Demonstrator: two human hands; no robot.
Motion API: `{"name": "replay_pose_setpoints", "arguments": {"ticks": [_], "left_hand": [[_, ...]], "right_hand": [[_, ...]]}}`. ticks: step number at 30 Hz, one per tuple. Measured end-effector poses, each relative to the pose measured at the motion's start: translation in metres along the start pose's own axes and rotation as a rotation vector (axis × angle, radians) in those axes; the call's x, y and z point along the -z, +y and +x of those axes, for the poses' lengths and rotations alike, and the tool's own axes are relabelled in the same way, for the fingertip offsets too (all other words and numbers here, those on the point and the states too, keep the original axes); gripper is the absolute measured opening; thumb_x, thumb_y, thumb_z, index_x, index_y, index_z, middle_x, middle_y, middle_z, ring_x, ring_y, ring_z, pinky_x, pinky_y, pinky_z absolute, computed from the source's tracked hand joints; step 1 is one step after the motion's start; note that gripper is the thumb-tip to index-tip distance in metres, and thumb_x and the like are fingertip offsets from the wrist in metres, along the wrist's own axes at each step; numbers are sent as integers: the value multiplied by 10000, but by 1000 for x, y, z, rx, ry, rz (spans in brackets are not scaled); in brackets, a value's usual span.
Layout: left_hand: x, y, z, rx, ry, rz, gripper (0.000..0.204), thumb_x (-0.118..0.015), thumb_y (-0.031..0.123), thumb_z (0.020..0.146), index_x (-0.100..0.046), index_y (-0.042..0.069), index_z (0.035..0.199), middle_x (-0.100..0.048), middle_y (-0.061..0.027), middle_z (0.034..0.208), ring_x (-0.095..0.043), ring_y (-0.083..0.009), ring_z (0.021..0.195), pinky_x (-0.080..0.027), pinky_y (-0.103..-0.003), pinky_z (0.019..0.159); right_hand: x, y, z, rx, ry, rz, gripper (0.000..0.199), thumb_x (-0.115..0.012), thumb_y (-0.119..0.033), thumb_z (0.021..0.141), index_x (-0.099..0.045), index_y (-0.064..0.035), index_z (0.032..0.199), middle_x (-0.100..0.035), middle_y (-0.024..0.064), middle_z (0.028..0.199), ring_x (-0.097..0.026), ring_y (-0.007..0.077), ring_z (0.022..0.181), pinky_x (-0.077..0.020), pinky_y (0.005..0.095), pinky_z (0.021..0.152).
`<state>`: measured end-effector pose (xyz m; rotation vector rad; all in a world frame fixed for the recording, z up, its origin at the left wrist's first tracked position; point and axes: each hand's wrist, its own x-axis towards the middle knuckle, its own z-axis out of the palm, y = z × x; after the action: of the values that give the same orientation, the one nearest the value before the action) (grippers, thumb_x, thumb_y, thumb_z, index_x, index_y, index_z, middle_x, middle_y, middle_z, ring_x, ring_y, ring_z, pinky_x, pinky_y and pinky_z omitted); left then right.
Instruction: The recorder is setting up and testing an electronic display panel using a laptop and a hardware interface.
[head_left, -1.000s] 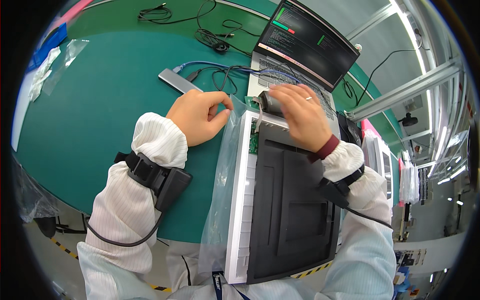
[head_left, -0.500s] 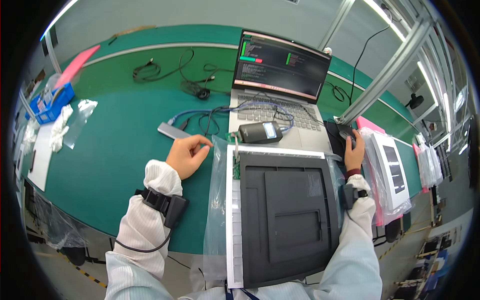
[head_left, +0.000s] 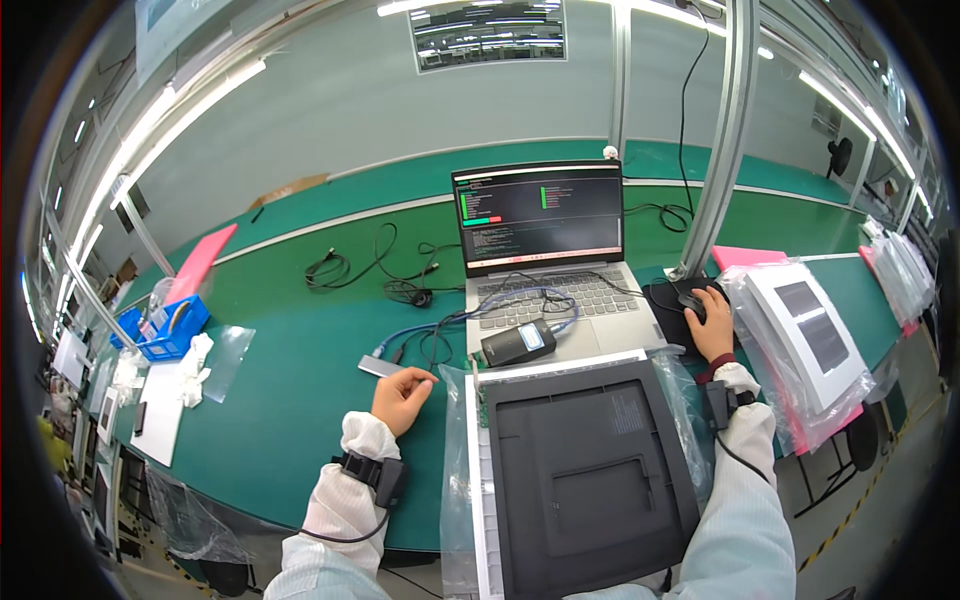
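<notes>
My right hand (head_left: 711,325) lies over a dark computer mouse (head_left: 691,303) on a black mouse pad (head_left: 664,322), fingers draped on it. Loosely curled, my left hand (head_left: 401,399) rests on the green table beside a slim grey hub (head_left: 379,367), with nothing visible in its fingers. Between my forearms is a large black panel with a white frame (head_left: 590,470), on a clear plastic bag (head_left: 456,490). Behind it an open laptop (head_left: 540,220) shows a dark screen with green and red blocks. A black adapter box (head_left: 518,343) with a blue cable sits on the laptop's front.
Black cables (head_left: 385,270) lie coiled left of the laptop. At the left are a blue bin (head_left: 175,330), a white glove (head_left: 196,370) and a pink sheet (head_left: 203,260). A metal post (head_left: 722,150) rises behind the mouse pad. Plastic-wrapped white framed panels (head_left: 805,330) lie at the right.
The view has tilted up, so the wall and a window now show and the table sits lower. My right hand stays on the mouse; my left hand remains curled by the hub.
</notes>
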<state>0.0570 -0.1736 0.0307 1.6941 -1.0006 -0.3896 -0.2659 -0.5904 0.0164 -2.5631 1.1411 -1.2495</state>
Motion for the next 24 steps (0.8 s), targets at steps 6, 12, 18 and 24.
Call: {"name": "replay_pose_setpoints", "arguments": {"ticks": [6, 12, 18, 24], "left_hand": [[-2, -3, 1, 5, 16, 1, 89, -562, 62, 844, -628, 5, 867, -409, 72, 538, -310, -11, 496, -241, -214, 454], [-2, -2, 3, -12, 15, 11, 98, -558, 63, 848, -631, 1, 872, -410, 73, 541, -307, -10, 499, -234, -212, 453], [-1, -2, 2, -5, 33, 10, 98, -555, 63, 850, -628, -1, 864, -417, 71, 542, -318, -13, 500, -240, -214, 455], [-1, -2, 1, -9, 29, 33, 97, -556, 63, 849, -628, -1, 864, -417, 71, 538, -320, -13, 500, -245, -214, 457]], "right_hand": [[3, 5, -1, -6, -52, 23, 349, -636, -142, 735, -581, -123, 1079, -499, 140, 1174, -489, 348, 1062, -404, 407, 909], [4, -4, -2, 46, -48, 43, 314, -644, -129, 719, -606, -114, 1030, -507, 127, 1134, -499, 340, 1036, -413, 403, 890], [8, -11, -2, 45, -52, 36, 291, -641, -120, 706, -618, -116, 997, -512, 111, 1122, -503, 333, 1026, -423, 407, 871], [9, -10, -5, 22, -50, 18, 281, -636, -118, 706, -615, -121, 986, -513, 105, 1116, -506, 333, 1013, -426, 412, 860]]}}
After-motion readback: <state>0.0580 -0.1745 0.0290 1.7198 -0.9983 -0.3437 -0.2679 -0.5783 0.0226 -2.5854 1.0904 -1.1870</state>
